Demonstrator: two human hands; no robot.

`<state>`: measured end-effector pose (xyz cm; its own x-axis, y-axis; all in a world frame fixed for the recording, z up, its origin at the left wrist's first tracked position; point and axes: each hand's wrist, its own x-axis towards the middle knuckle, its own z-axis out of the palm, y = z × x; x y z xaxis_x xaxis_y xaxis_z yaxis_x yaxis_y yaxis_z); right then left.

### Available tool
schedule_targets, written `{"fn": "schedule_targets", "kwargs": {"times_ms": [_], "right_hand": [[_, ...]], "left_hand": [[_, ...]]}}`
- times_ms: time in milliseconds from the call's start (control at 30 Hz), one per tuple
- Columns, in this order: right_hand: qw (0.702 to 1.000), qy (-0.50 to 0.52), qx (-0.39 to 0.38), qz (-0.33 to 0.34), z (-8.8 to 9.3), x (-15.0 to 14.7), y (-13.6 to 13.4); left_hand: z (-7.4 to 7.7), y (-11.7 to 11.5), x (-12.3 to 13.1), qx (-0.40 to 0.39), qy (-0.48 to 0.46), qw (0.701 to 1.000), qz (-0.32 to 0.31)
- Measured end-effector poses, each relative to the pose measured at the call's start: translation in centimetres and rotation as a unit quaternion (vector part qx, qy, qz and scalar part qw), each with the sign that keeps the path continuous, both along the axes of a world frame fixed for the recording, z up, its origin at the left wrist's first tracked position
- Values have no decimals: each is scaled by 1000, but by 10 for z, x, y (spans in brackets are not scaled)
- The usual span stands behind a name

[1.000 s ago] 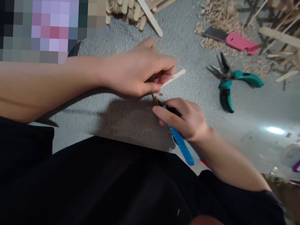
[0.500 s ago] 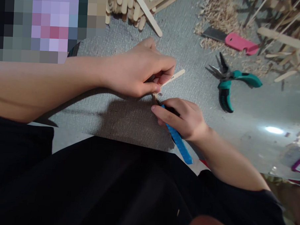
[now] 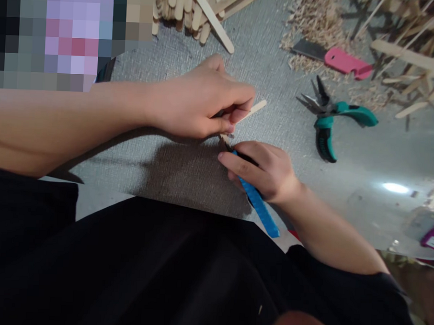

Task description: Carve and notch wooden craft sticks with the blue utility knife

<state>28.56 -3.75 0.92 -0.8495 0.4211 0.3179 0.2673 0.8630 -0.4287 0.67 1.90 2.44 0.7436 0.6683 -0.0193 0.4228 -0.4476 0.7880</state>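
Green-handled pliers (image 3: 327, 110) lie spread on the table (image 3: 123, 163) beyond the right hand (image 3: 265, 169), near a pink-handled blade (image 3: 347, 63) and wood shavings (image 3: 313, 18); piled sticks (image 3: 177, 7) sit past the left hand (image 3: 220, 98). That hand pinches a thin wooden stick (image 3: 257, 107), hiding its middle, one end poking out. The right clasps a blue-handled tool (image 3: 256, 202), tip close below the left thumb; whether it touches wood, I can't tell.

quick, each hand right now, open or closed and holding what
Left hand: closed, pinching a thin wooden stick.
Right hand: closed around a blue-handled tool.
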Motion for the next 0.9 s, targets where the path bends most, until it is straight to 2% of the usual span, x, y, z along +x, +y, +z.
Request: {"fn": "schedule_targets", "kwargs": {"times_ms": [233,433,633,900], "right_hand": [[999,4,-30,12,5,-4,2],[989,-39,-140,-28,4,-1,-1],[999,-16,-29,3,3,3,1],[999,-20,-34,3,2,4,1]], "left_hand": [[0,1,1,-13,0,1000,-2],[-1,1,1,-19,11,1000,13],[-3,0,-1,-6,4,1000,8],[-3,-1,1,-10,-24,1000,12]]}}
